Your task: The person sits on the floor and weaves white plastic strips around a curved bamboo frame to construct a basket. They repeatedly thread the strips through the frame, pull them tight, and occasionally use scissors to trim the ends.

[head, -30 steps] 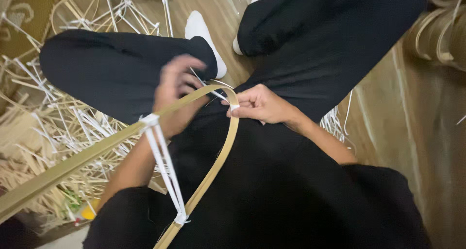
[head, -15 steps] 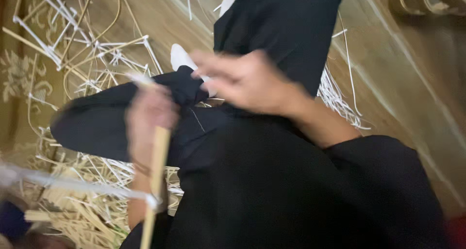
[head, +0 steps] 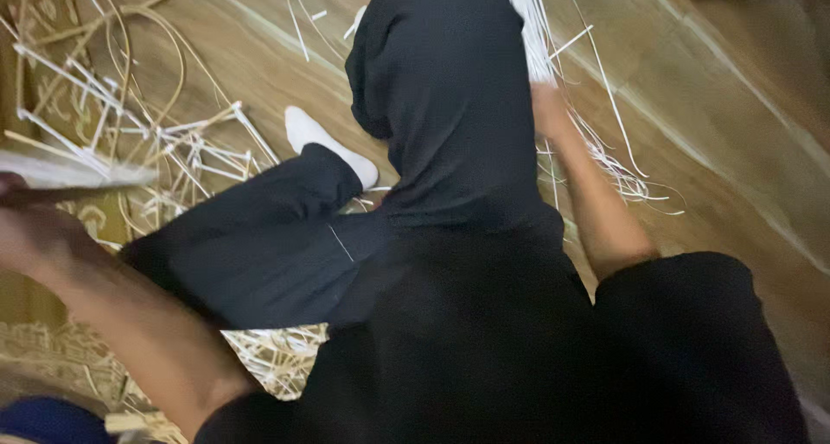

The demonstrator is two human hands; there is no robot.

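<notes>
My left hand [head: 30, 232] is at the far left edge, blurred, closed around a flat tan cane strip [head: 82, 178] that points to the right above the floor. My right arm reaches forward past my raised knee in black trousers [head: 450, 107]. At the lower end of a tight bundle of white strips [head: 527, 25], my right hand [head: 546, 107] seems closed on it, though its fingers are blurred. My other leg [head: 259, 236] lies bent across the floor and ends in a white sock [head: 322, 143].
Loose white and tan strips [head: 156, 141] lie tangled on the wooden floor at the left. More thin white strands [head: 618, 172] trail to the right of my right arm. Pale shavings [head: 277, 357] sit under my bent leg. Something blue [head: 47, 420] shows at the bottom left corner.
My hands have parted: the left swung out to the left edge with the cane strip, and the right reached forward to the white bundle. The view has tilted towards the knees.
</notes>
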